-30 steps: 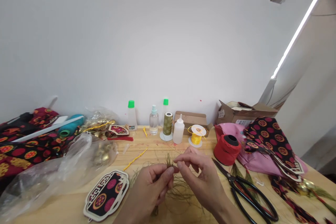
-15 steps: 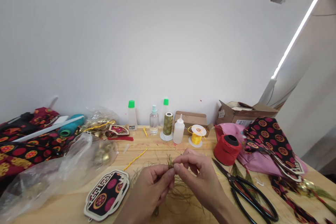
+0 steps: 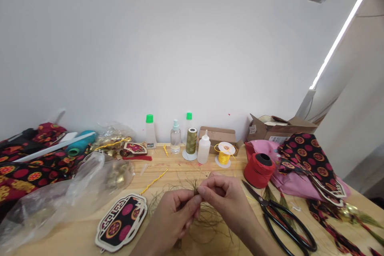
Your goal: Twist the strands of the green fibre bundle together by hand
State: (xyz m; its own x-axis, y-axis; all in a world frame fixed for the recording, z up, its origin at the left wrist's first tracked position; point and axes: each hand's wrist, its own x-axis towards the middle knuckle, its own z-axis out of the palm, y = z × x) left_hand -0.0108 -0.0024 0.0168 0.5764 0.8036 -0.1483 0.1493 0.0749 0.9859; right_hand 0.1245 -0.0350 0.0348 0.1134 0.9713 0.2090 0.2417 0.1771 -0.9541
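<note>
Both hands meet low in the middle of the head view around a small bundle of olive-green thread [image 3: 195, 186], its loose ends fanning upward. My left hand [image 3: 177, 212] is closed, pinching the bundle between thumb and fingers. From the other side, my right hand [image 3: 223, 196] pinches the same bundle with thumb and forefinger; its other fingers curl in. Beneath and around the hands, loose tangled green thread [image 3: 210, 224] spreads over the wooden table [image 3: 120, 186]. A fan-shaped ornament with patterned black fabric [image 3: 122, 223] and a pale frame lies left of my left hand. Black-handled scissors [image 3: 276, 212] rest open right of my right hand.
Along the wall stand a green thread spool [image 3: 191, 142], a white squeeze bottle [image 3: 204, 149], a clear spray bottle [image 3: 175, 138] and a yellow cord spool [image 3: 224, 157]. A red thread cone [image 3: 259, 171] stands right. Plastic bags [image 3: 75, 196] with gold bells lie left; a cardboard box [image 3: 270, 130] sits behind.
The thread ends above my fingertips have spread wider. Both hands keep their pinch in nearly the same place, with only small finger shifts.
</note>
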